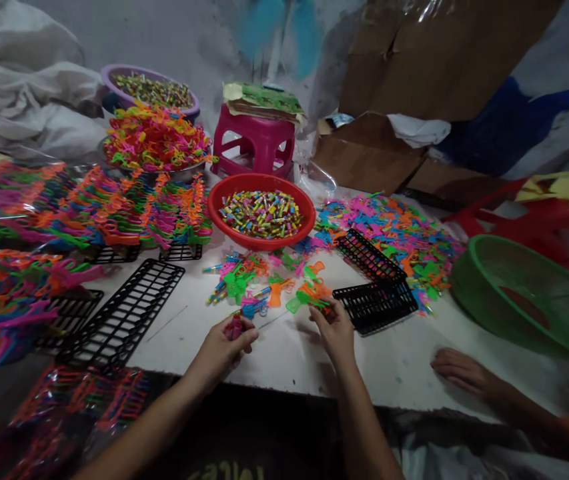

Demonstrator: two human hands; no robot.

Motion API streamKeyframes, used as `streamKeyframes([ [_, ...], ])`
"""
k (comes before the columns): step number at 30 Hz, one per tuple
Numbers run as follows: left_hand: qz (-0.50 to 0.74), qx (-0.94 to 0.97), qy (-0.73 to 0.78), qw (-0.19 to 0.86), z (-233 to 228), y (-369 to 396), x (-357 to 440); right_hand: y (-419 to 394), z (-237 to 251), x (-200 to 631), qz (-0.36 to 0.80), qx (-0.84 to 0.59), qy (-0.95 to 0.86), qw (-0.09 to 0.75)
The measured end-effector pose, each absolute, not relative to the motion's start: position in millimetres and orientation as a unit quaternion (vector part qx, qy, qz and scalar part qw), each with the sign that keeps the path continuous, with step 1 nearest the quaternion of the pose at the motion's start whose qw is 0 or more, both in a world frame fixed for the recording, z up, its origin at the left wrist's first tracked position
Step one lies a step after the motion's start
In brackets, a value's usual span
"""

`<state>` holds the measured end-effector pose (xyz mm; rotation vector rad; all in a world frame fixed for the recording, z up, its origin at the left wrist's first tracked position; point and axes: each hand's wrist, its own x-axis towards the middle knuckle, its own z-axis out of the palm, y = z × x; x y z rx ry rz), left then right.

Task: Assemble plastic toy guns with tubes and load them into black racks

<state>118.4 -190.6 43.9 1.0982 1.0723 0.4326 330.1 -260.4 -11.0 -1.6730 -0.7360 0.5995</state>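
Note:
My left hand [224, 345] is closed around a small dark red plastic toy piece [235, 327] just above the white table [284, 353]. My right hand [335, 328] reaches into a small heap of coloured plastic toy pieces [274, 287], its fingers pinching a green and orange piece [314, 299] at the heap's near edge. Behind the heap stands a red bowl [261, 189] full of small coloured tubes. A black plastic grid rack [377, 305] lies just right of my right hand.
Another person's hand [459, 372] rests on the table at the right, beside a green basket [529, 293]. Long black racks [124, 313] and stacked rows of assembled toys [89, 213] fill the left. A pink stool [255, 140], more bowls and cardboard stand behind.

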Motion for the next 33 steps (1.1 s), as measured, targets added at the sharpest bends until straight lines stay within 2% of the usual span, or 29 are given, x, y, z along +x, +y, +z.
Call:
streamKeyframes([
  [7,0.177,0.439,0.483,0.737,43,-198,114,-271,26,283,0.453,-0.591,-0.362,0.561],
  [10,0.165,0.409,0.464,0.769,47,-198,111,-277,38,277,0.497,-0.541,-0.403,0.546],
  [13,0.127,0.351,0.413,0.831,55,-195,103,-282,45,286,0.448,-0.515,-0.510,0.523],
  [17,0.018,0.315,0.349,0.883,63,-195,98,-276,46,286,0.379,-0.468,-0.617,0.506],
  [19,0.043,0.325,0.361,0.873,62,-197,100,-270,42,278,0.377,-0.461,-0.574,0.562],
  [21,0.107,0.338,0.404,0.843,59,-199,103,-262,37,270,0.364,-0.505,-0.438,0.648],
  [23,0.151,0.365,0.440,0.806,56,-199,105,-255,32,263,0.363,-0.541,-0.301,0.696],
  [27,0.134,0.476,0.426,0.758,53,-204,108,-248,29,250,0.436,-0.545,-0.253,0.670],
  [33,0.144,0.597,0.439,0.655,52,-213,112,-249,30,229,0.421,-0.545,-0.250,0.680],
])
